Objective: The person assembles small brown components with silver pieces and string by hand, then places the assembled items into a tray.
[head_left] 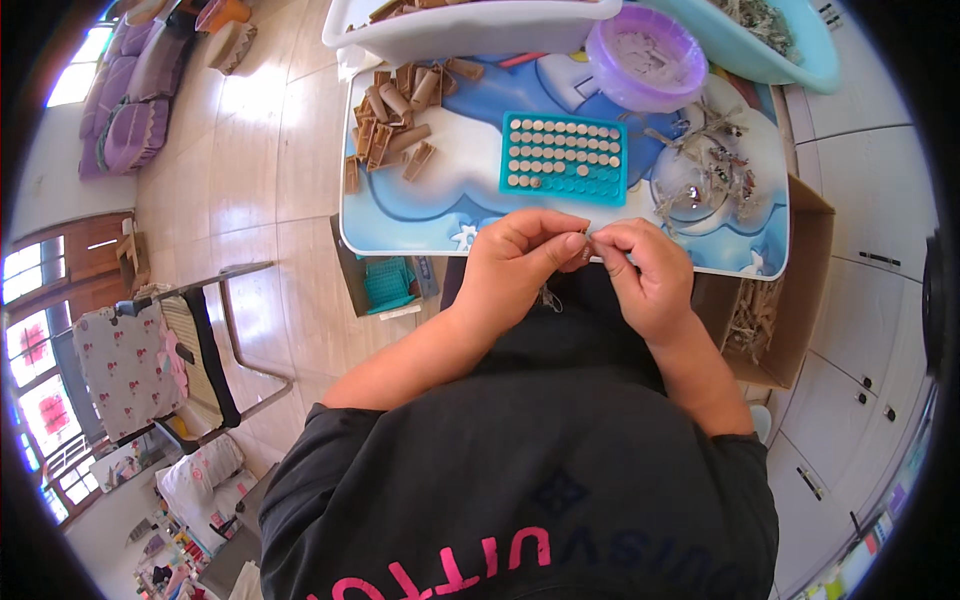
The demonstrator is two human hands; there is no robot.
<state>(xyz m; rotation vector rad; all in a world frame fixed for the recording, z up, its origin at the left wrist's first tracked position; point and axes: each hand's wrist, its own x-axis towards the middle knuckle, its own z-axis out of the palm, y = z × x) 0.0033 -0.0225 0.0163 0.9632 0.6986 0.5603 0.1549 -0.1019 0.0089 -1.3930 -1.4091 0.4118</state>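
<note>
My left hand (515, 262) and my right hand (648, 272) meet above the near edge of the table, fingertips almost touching. Both are closed in a pinch on something tiny, mostly hidden by the fingers. A few pale, thread-like strands (549, 298) hang below my left fingers. Just beyond the hands lies a teal tray (563, 198) holding rows of small round beige pieces (565, 140); its nearest row is mostly bare. A tangled heap of fine wired parts (710, 165) rests to the right of the tray.
Brown, trough-shaped pieces (395, 110) are piled at the table's left. A white tub (470, 38), a purple bowl (648, 75) and a light-blue basin (815, 65) line the far side. Cardboard boxes (812, 240) flank the table (400, 240), and a metal-framed chair (235, 340) stands left.
</note>
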